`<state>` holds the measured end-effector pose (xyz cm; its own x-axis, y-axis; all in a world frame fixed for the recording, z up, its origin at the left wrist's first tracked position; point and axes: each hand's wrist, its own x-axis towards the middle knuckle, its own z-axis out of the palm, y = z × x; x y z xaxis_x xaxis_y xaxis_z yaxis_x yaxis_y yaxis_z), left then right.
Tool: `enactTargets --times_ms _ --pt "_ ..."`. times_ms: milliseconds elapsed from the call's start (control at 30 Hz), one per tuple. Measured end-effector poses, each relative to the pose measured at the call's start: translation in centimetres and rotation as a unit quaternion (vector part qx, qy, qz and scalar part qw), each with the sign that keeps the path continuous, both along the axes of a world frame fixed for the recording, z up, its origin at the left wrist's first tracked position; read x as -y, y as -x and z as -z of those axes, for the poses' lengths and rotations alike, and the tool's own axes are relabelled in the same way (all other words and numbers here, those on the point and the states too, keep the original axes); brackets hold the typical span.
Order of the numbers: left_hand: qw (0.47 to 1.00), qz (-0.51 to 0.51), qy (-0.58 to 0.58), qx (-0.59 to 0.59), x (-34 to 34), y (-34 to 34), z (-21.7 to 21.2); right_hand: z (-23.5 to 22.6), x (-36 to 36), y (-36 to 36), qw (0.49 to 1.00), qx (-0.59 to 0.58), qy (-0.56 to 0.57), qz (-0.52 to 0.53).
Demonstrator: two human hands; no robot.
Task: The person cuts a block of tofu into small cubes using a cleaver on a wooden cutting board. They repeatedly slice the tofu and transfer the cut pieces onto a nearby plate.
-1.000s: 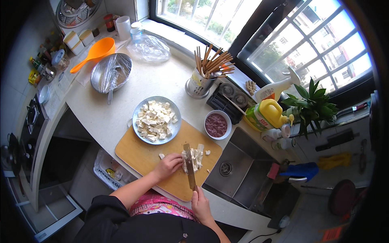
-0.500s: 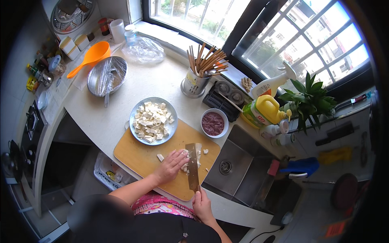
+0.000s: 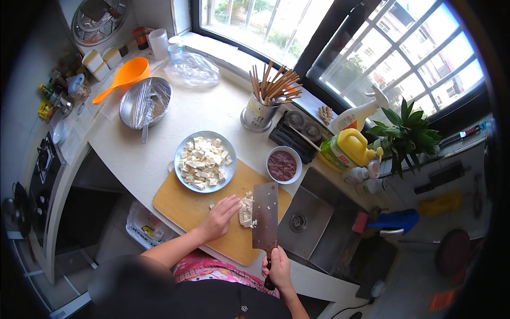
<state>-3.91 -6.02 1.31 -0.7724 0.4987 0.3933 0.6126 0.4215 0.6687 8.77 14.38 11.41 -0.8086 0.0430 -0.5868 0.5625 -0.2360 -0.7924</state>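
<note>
My right hand (image 3: 278,267) grips the dark handle of a cleaver (image 3: 264,217). The broad blade lies turned mostly flat to view over the right part of a wooden cutting board (image 3: 183,204), with white crumbs on it. Just left of the blade sits a white piece of tofu (image 3: 246,213), partly hidden by it. My left hand (image 3: 220,218) rests beside the tofu, fingers stretched out and holding nothing; its fingertips are at or very near the tofu's left side. White cubes of tofu (image 3: 204,162) fill a light-blue plate (image 3: 229,174) at the board's far left corner.
A bowl of dark reddish minced filling (image 3: 282,165) stands behind the board. To the right is a steel sink (image 3: 313,204). Further back are a chopstick holder (image 3: 258,112), a yellow jug (image 3: 348,146), a plastic-covered pan (image 3: 146,103) and an orange ladle-shaped scoop (image 3: 125,74).
The cleaver has turned from edge-down to showing its flat side and shifted right, off the tofu. My left hand has drawn slightly back with straighter fingers. The whole view has shifted a little.
</note>
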Motion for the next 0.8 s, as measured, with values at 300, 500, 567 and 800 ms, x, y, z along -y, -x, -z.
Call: enactTargets --times_ms 300,500,567,800 --pt "0.974 -0.036 0.183 -0.131 5.2 2.0 -2.5 -0.9 4.7 9.9 0.969 0.045 0.24 -0.027" --pt "0.955 -0.16 0.241 -0.068 9.1 6.5 -1.3 0.2 7.0 13.0 0.968 0.058 0.238 -0.05" --pt "0.957 -0.179 0.225 -0.041 9.8 7.5 -2.0 0.6 7.1 12.8 0.986 0.002 0.127 -0.112" --pt "0.964 -0.169 0.16 -0.129 13.2 10.5 -7.8 -1.3 5.3 12.5 0.727 -0.364 -0.489 -0.315"
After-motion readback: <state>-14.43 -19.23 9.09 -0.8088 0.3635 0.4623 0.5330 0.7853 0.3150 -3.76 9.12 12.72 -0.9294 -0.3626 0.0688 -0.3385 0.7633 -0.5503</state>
